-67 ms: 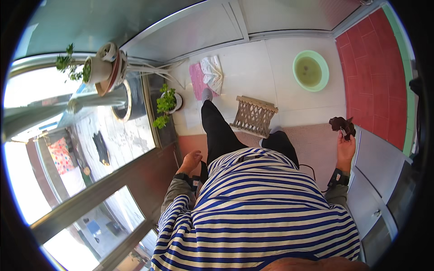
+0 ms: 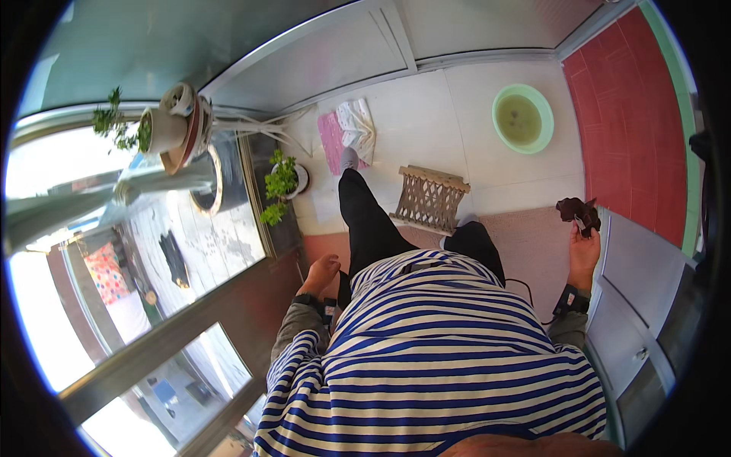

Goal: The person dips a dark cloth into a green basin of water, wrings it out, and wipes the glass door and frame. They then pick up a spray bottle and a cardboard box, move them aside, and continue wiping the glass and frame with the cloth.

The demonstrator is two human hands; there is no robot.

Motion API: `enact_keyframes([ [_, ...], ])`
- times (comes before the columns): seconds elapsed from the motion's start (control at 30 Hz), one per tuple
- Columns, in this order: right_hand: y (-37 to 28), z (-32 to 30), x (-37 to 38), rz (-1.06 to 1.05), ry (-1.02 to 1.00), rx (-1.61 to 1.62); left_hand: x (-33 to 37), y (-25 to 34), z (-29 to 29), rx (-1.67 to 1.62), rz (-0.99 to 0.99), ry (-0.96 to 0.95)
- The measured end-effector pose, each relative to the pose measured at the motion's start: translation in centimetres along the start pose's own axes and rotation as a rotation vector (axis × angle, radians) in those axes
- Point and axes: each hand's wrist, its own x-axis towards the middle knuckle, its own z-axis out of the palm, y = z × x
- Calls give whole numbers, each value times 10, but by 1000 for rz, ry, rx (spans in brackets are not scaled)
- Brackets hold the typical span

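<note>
My right hand is closed on a dark brown crumpled cloth, pinched at the fingertips. A small pale tag shows on the cloth. It is held out to my right, near the red tiled surface and a grey cabinet. My left hand hangs beside my left thigh, its fingers loosely bent and slightly apart. Nothing shows in it. Dark bands with small devices circle both wrists.
A pale green basin of murky water stands on the tiled floor. Ahead is a folding stool with a woven seat. Folded pink and white cloths lie beyond my left foot. Potted plants stand at the left by the glass door.
The view has shifted very slightly, so the window and cabinet sit a little differently. Both hands keep almost the same pose, and the cloth stays in my right hand.
</note>
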Motion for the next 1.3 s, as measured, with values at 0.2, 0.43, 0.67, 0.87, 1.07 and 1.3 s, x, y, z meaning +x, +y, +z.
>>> enact_keyframes([
  [0.2,84,9,-57,-186,107,144,139,-6,-140,125,10,-207],
  [0.43,133,47,-128,-216,213,300,291,106,-255,264,347,-24],
  [0.67,130,56,-119,-299,190,478,292,250,-216,228,215,-149],
  [0.87,96,-86,-157,-449,209,591,218,400,-84,448,374,-325],
  [1.07,71,-217,-205,-577,359,628,140,526,56,673,553,-481],
  [1.3,75,-223,-209,-632,399,709,140,595,110,826,563,-523],
])
